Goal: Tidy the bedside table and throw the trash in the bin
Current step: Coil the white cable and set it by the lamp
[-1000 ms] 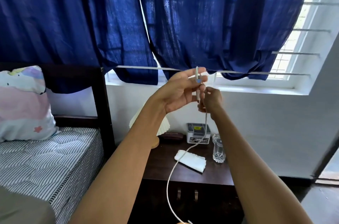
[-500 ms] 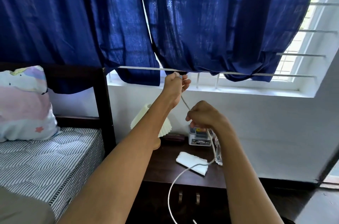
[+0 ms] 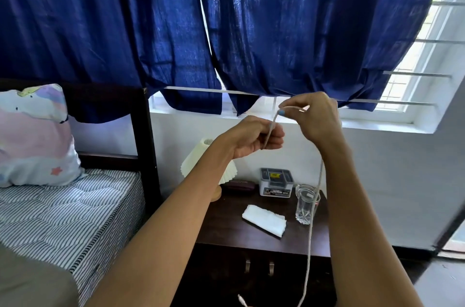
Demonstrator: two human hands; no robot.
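Observation:
A thin white cable [image 3: 313, 208] is held up in the air over the dark wooden bedside table [image 3: 226, 228]. My left hand [image 3: 254, 136] is closed around one stretch of it. My right hand [image 3: 315, 118] pinches the cable higher up, forming a loop between the two hands. The rest of the cable hangs down past the glass to the bottom edge, where its plug end [image 3: 242, 300] dangles. On the table lie a folded white cloth [image 3: 264, 222], a clear drinking glass [image 3: 305, 207], a small grey box [image 3: 276, 182] and a dark case [image 3: 239, 184].
A pleated cream lamp [image 3: 201, 158] stands at the table's back left, partly behind my left arm. The bed with a striped mattress [image 3: 63, 211] and a pastel pillow [image 3: 32, 135] is on the left. Blue curtains [image 3: 226, 29] hang over the window. No bin is in view.
My right hand rose from near the box to above my left hand, carrying the cable up into a loop. My left hand dropped lower and shifted right.

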